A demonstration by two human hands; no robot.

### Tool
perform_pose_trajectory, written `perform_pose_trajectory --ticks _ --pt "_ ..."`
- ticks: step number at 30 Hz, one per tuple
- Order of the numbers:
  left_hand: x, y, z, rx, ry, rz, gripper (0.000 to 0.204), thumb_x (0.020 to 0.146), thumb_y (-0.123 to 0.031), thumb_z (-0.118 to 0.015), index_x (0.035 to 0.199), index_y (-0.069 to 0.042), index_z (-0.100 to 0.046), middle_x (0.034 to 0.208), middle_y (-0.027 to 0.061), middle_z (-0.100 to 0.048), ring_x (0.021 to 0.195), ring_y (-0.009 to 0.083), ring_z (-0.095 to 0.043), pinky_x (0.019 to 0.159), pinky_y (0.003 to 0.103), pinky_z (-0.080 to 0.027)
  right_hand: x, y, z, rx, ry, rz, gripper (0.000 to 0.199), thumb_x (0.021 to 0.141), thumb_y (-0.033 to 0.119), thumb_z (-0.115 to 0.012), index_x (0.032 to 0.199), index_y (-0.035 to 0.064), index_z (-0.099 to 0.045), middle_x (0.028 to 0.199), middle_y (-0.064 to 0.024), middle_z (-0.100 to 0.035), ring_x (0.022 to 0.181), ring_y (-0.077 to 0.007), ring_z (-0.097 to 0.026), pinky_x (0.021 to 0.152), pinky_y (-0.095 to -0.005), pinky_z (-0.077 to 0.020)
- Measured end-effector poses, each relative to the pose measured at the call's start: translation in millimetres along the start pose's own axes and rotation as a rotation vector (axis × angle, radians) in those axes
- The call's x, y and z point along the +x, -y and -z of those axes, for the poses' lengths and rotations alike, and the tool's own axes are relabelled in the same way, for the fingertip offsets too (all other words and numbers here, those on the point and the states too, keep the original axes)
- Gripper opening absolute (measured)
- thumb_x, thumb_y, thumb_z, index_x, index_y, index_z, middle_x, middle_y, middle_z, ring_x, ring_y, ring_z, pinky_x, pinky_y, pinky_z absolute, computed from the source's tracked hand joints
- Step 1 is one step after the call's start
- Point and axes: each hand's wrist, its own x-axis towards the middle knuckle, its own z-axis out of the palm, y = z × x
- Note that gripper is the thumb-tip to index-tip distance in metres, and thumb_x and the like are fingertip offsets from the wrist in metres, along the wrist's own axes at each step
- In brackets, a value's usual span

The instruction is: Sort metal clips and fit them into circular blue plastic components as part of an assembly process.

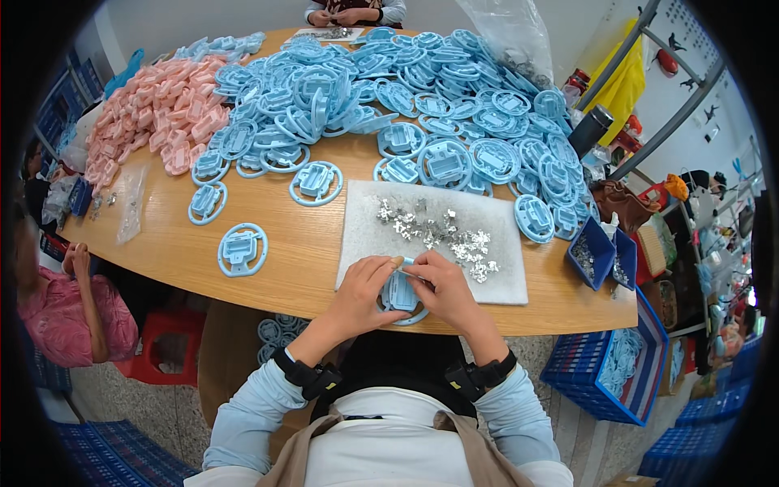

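Observation:
A light-blue round plastic part (402,294) lies at the front edge of a white foam mat (357,235), between my two hands. My left hand (363,290) closes on its left side, thumb low and fingers at its upper rim. My right hand (445,290) is closed in a pinch over the part's upper right; what its fingertips hold is too small to make out. Just beyond my fingers, small shiny metal pieces (438,231) lie scattered on the mat. A single blue ring-shaped part (242,250) lies on the wooden table (284,284) to the left.
A big heap of blue parts (316,89) and a pile of pink parts (162,114) cover the far table. Blue bins (591,253) with small pieces stand at right, above a blue crate (568,377). People sit at far left (77,312) and across (357,12).

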Motion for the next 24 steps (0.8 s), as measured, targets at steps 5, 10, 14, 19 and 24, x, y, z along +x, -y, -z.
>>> perform_pose_trajectory --ticks 5,10,14,19,24 --pt "-1 1 -2 0.012 -0.019 -0.010 0.077 0.058 -0.026 -0.083 0.124 -0.002 -0.050 0.117 0.0159 -0.052 0.110 0.0328 -0.049 0.094 0.041 -0.040 -3 -2 -8 -0.058 -0.079 0.007 0.015 0.078 0.003 -0.064 0.092 0.0025 -0.065 0.090 -0.0112 -0.058 0.072 -0.0301 -0.062 0.062 -0.0363 -0.0497" --pt "-1 1 2 0.069 0.007 -0.106 0.068 0.062 -0.026 -0.081 0.119 -0.001 -0.054 0.116 0.0149 -0.054 0.108 0.0313 -0.051 0.092 0.041 -0.040 -7 0 -14 -0.074 -0.161 -0.121 0.011 0.077 0.005 -0.065 0.088 0.0029 -0.064 0.088 -0.0115 -0.056 0.071 -0.0322 -0.061 0.061 -0.0380 -0.0495" --pt "-2 2 1 0.128 0.018 -0.152 0.064 0.064 -0.026 -0.079 0.117 0.000 -0.055 0.115 0.0144 -0.055 0.108 0.0305 -0.052 0.092 0.041 -0.040 -11 3 -24 -0.118 -0.215 -0.082 0.013 0.076 0.004 -0.067 0.088 0.0013 -0.064 0.083 -0.0111 -0.056 0.067 -0.0278 -0.060 0.059 -0.0347 -0.0486" --pt "0 1 2 0.148 0.023 -0.171 0.063 0.065 -0.027 -0.078 0.116 0.001 -0.055 0.115 0.0143 -0.055 0.106 0.0302 -0.053 0.091 0.040 -0.040 -12 -4 -22 -0.026 -0.211 -0.048 0.017 0.076 0.001 -0.068 0.093 -0.0003 -0.067 0.077 -0.0082 -0.056 0.060 -0.0173 -0.057 0.054 -0.0267 -0.0456" --pt "0 2 4 0.163 0.029 -0.187 0.062 0.065 -0.028 -0.078 0.115 0.001 -0.056 0.113 0.0138 -0.056 0.104 0.0299 -0.054 0.089 0.040 -0.040 -12 -2 -18 0.113 -0.194 -0.225 0.019 0.075 0.001 -0.065 0.094 -0.0001 -0.068 0.075 -0.0109 -0.055 0.062 -0.0219 -0.057 0.055 -0.0299 -0.0450"
